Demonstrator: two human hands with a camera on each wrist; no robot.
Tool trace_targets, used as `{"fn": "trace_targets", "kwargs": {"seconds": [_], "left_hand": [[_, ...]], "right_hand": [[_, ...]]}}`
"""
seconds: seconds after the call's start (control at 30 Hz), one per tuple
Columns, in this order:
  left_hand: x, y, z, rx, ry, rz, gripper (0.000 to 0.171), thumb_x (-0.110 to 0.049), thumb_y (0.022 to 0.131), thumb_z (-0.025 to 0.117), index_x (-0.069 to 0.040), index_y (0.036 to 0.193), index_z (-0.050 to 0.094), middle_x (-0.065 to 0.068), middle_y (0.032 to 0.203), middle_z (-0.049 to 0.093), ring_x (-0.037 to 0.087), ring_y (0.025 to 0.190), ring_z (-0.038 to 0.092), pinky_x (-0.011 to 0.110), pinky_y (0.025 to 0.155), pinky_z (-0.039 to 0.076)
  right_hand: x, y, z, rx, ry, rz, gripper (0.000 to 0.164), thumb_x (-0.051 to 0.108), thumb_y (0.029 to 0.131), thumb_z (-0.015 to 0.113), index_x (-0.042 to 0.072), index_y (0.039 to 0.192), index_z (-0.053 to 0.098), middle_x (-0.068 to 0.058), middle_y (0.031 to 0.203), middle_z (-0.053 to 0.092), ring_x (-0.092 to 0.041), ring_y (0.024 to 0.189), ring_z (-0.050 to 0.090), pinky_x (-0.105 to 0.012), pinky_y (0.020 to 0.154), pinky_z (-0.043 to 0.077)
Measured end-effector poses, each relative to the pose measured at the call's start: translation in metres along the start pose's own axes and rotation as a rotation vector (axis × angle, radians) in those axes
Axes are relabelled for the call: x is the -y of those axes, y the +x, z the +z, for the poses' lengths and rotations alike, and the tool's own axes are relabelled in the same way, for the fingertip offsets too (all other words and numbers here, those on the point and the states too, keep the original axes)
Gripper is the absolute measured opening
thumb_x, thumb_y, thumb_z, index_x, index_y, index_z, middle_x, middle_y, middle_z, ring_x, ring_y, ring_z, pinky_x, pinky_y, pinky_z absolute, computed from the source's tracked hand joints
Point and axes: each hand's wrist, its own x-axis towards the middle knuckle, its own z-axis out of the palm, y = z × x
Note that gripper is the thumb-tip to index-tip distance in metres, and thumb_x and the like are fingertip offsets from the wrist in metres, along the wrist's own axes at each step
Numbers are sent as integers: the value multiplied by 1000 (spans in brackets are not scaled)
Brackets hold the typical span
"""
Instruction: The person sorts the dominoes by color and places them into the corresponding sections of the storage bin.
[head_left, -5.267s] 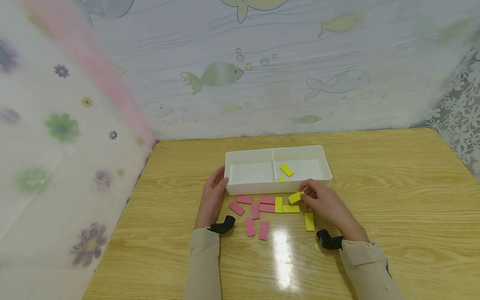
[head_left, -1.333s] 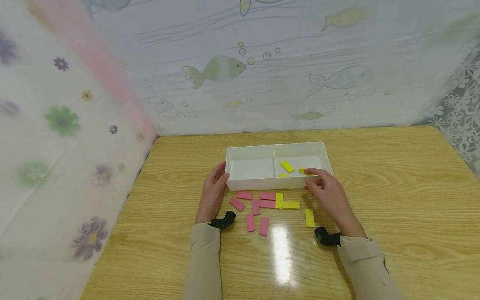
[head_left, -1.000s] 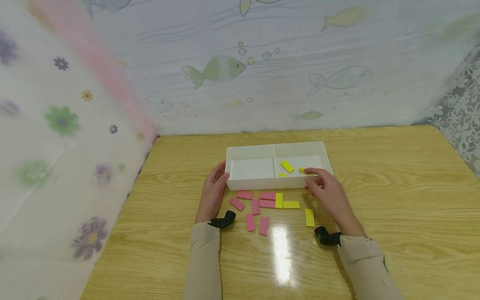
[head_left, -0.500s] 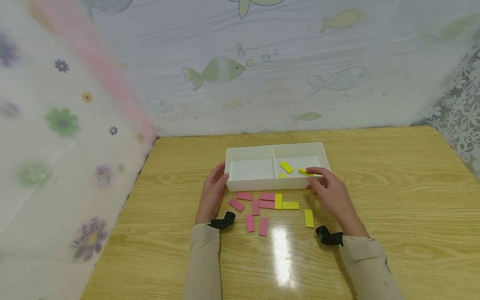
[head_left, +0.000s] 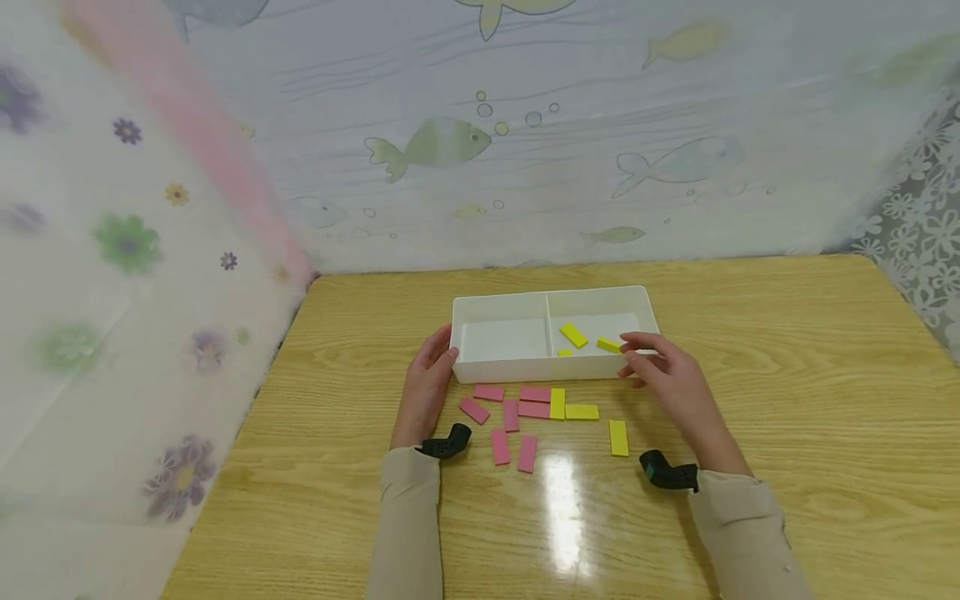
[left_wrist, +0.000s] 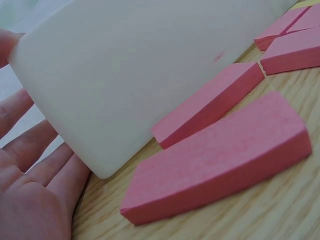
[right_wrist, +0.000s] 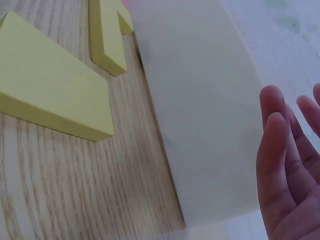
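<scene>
A white two-compartment box (head_left: 501, 370) stands on the table. My left hand (head_left: 424, 388) grips its left end, thumb at the front corner and fingers along the end wall, as the left wrist view also shows. My right hand (head_left: 670, 377) is at the front right rim, fingers loosely bent and nothing between them; in the right wrist view thumb and fingertips are apart. Just inside the rim, in the right compartment, lies a yellow flat block (head_left: 608, 344). Another yellow block (head_left: 573, 335) lies there, and a third (head_left: 565, 352) is mostly hidden by the front wall.
In front of the box lie several pink flat blocks (head_left: 500, 446), some touching one another. Yellow blocks (head_left: 582, 412) lie to their right, one (head_left: 618, 438) apart from the others. A patterned curtain (head_left: 540, 167) hangs behind the wooden table (head_left: 787, 400).
The right hand carried a yellow block from the table into the right compartment and let it go. It has since drawn back slightly to the right. The left hand has stayed on the box.
</scene>
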Motion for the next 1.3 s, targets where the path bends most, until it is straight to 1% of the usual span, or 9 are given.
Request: {"fn": "trace_targets", "kwargs": {"seconds": [0.1,0.17,0.37,0.53,0.67,0.87,1.0,1.13,1.3], "left_hand": [[0,0,0,0,5,2,47,-22,90,54,-14,135,39,4,138,36,18,126,33,35,101,29],[0,0,1,-3,9,3,47,-22,90,54,-15,134,39,4,138,36,18,125,34,35,101,29],[2,1,0,-4,4,10,46,-23,90,54,-15,134,40,4,137,37,19,125,35,36,100,30],[2,0,0,13,-15,13,48,-22,90,54,-14,134,39,5,138,36,19,126,33,36,101,29],[-4,-3,2,34,-14,22,49,-19,91,53,-9,136,36,8,140,33,21,128,30,35,102,27],[-12,-7,6,44,12,26,50,-18,92,50,-5,137,32,12,141,30,24,129,28,36,102,27],[-9,-6,4,39,0,20,51,-19,91,52,-7,137,34,10,140,32,22,128,29,35,101,28],[-2,-1,1,37,-31,22,48,-16,91,51,-8,136,36,9,140,33,22,128,30,35,101,28],[3,1,-1,40,-45,34,51,-20,90,54,-8,136,35,10,140,32,23,127,31,37,101,28]], "right_hand": [[-3,1,-2,3,67,2,35,34,90,51,16,120,52,-14,112,54,-24,86,59,-33,71,50],[-4,1,-3,15,102,-3,35,34,90,52,14,118,53,-16,110,55,-25,87,59,-34,71,50],[-4,1,-6,78,104,-13,40,32,91,50,2,117,52,-15,100,59,-31,88,57,-33,71,49],[-5,1,-8,163,41,-14,39,31,92,49,0,115,54,-14,100,61,-31,88,58,-36,74,48],[-7,0,-9,230,-18,14,40,34,91,49,2,114,55,-14,103,60,-28,90,58,-38,75,48],[-12,0,-10,308,-129,43,37,35,90,52,7,114,56,-12,99,60,-26,87,57,-35,72,47],[-16,1,-9,334,-185,56,34,32,90,52,8,115,54,-11,95,60,-25,82,57,-36,69,47],[-17,1,-9,334,-246,71,33,29,92,50,7,116,53,-9,92,61,-23,79,57,-35,66,47],[-16,-1,-8,351,-381,63,30,27,92,50,6,113,54,-3,73,58,-18,66,53,-32,63,42]]}}
